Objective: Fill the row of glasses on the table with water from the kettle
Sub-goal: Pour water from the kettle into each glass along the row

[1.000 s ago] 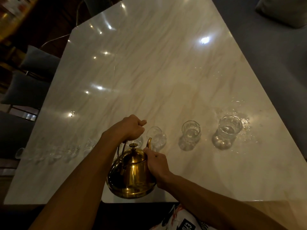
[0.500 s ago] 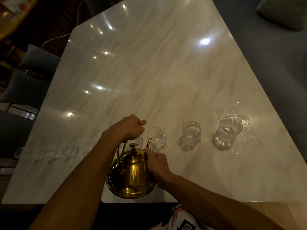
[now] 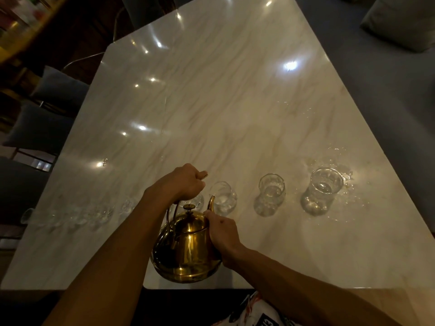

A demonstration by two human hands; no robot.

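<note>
While the right hand (image 3: 222, 234) presses flat against a brass kettle (image 3: 186, 248) at the marble tabletop's (image 3: 211, 102) near edge, left hand (image 3: 182, 184) closed round its handle, spout beside one glass (image 3: 222, 197) in the row, two glasses (image 3: 270, 196) rightward, wet patch beyond

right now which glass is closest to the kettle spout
The glass right beside the tip of the kettle spout, third from the right end; the other two clear ones stand farther right.
</note>
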